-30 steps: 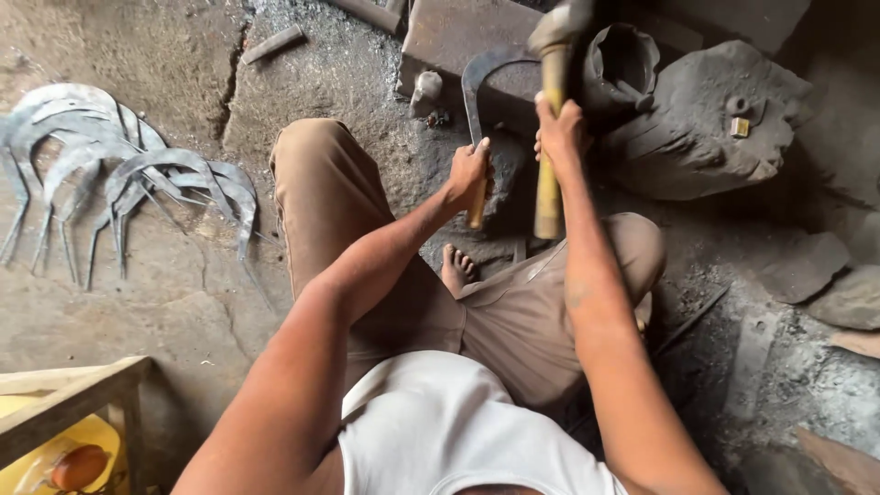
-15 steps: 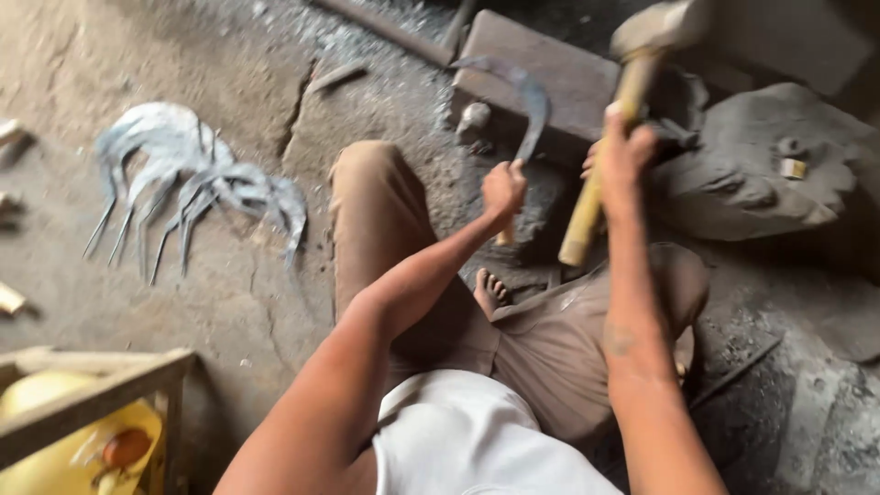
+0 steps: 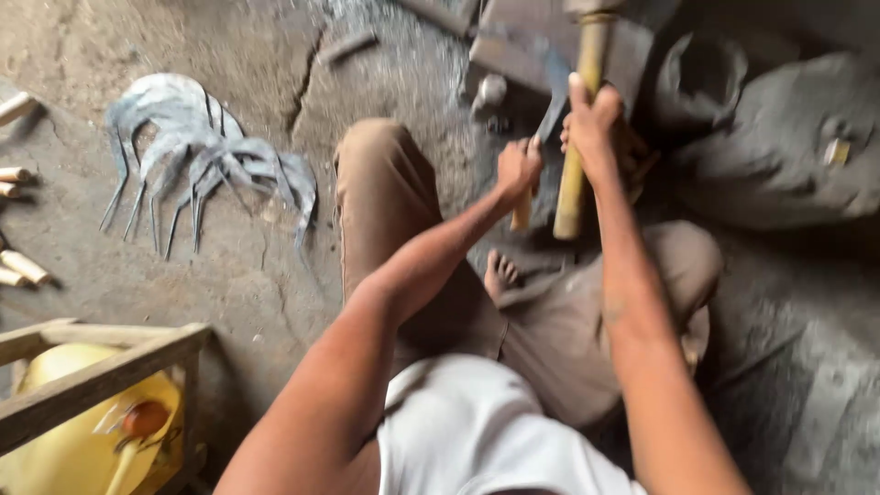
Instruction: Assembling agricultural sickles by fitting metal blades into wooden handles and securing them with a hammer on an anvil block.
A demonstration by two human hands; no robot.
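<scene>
Now the right hand (image 3: pixel 594 124), fist clenched round the wooden handle of the hammer (image 3: pixel 577 147), has dropped from its raised position of a moment ago, so the head sits right over the dark anvil block (image 3: pixel 632 55) at the frame's top edge, which suggests a blow is landing or has just landed. The left hand (image 3: pixel 518 170) stays wrapped round the short wooden grip of the sickle blade (image 3: pixel 553 87), pressing its curved metal flat on that block. Further out, finished sickle blades (image 3: pixel 206 156) lie heaped on the floor left of the bent knee (image 3: pixel 380 165), loose wooden handles (image 3: pixel 18 266) beyond them.
</scene>
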